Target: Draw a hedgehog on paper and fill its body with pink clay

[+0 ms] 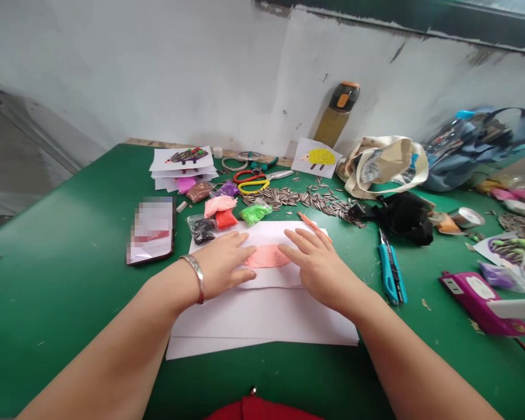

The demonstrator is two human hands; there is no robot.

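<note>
A flat oval of pink modelling clay point(268, 256) lies on a sheet of white paper point(262, 312) in front of me. My left hand point(223, 261), with a silver bangle at its wrist, rests on the paper with fingers spread, fingertips touching the clay's left edge. From the other side, my right hand point(321, 265) lies open, its index finger at the clay's right edge. An orange pencil point(311, 224) sits partly behind the right fingers. Several bags of clay are just beyond the paper, among them a green one point(256, 213) and a black one point(202, 229).
Scissors point(254, 182) and loose sunflower seeds point(284, 198) lie farther back. A phone point(152, 230) is at left. To the right are a teal utility knife point(392, 269), a black bag point(405, 217) and a purple power strip point(481, 303). A bottle point(336, 114) stands by the wall.
</note>
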